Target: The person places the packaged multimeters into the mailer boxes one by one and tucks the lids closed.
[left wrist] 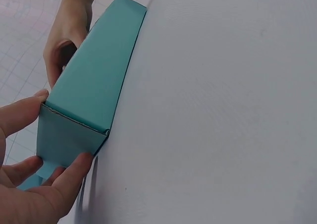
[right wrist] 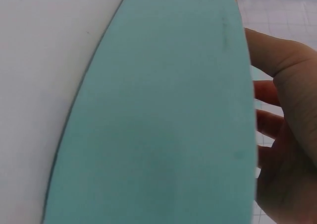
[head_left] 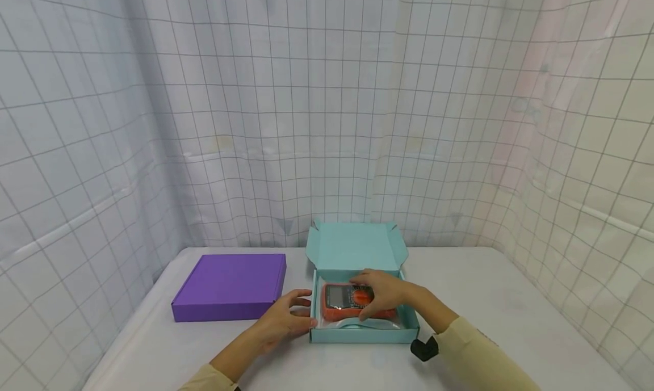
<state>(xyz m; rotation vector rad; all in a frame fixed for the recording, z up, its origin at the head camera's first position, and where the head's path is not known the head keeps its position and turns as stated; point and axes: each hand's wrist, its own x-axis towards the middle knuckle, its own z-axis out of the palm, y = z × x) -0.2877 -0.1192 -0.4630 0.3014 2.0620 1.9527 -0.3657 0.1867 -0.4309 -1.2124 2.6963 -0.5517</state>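
An orange-and-black digital multimeter lies in clear plastic wrapping inside a teal cardboard box, whose lid stands open at the back. My right hand reaches over the right half of the multimeter and grips it, thumb at the near edge and fingers at the far edge. In the right wrist view the box's front wall hides the multimeter, and the curled fingers show behind it. My left hand touches the box's left side; in the left wrist view its extended fingertips rest against that end wall.
A closed purple box sits on the white-covered table, left of the teal box. Gridded white curtains enclose the back and both sides. A black piece sits by my right sleeve.
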